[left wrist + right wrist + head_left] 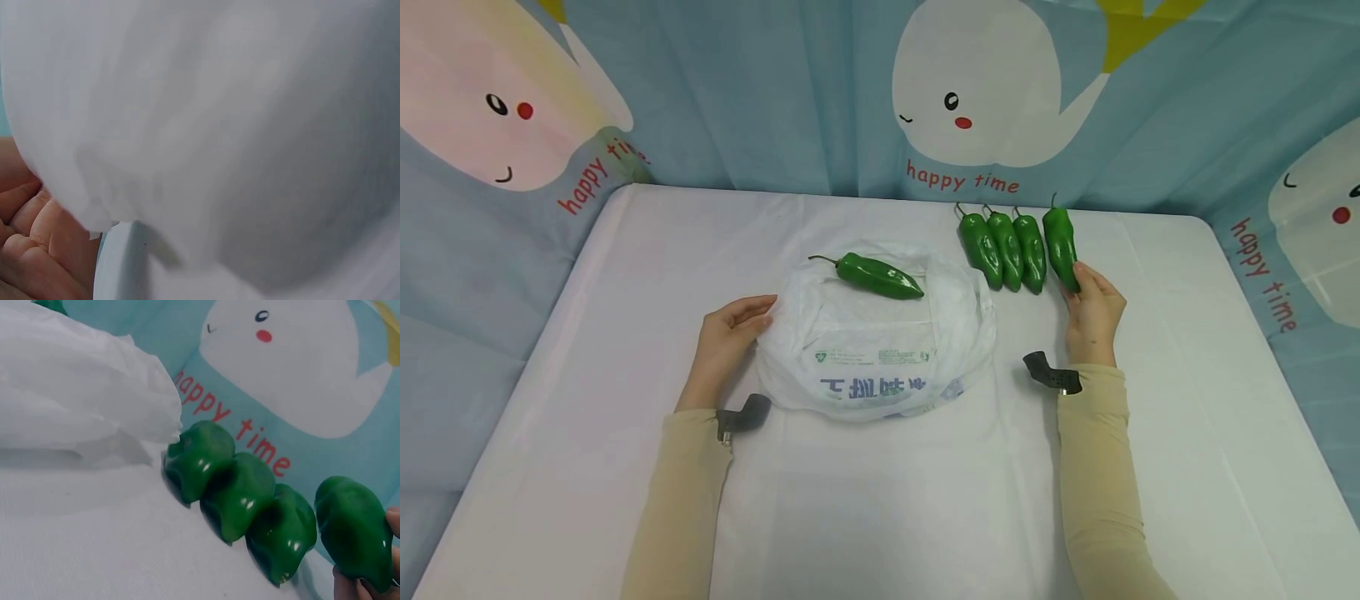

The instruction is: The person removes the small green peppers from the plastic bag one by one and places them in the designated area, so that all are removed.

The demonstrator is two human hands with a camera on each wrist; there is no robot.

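At the right of the head view, my right hand (1093, 312) pinches the lower end of a glossy green pepper (1060, 246). The same pepper (353, 531) shows in the right wrist view, with fingertips on its right side. Beside it, three similar peppers (1003, 250) lie in a row, stems to the back. A white plastic bag (868, 400) with blue print spreads in the middle, its mouth wide. One more pepper (880, 277) lies sideways over the bag's opening. My left hand (730, 337) holds the bag's left edge with curled fingers; the bag partly hides them in the left wrist view.
Everything lies on a white-covered table (880, 517). A pale blue curtain (760, 100) with cartoon whales stands behind it and along both sides. Black wrist cameras (1051, 373) stick out inward from both forearms, close above the table.
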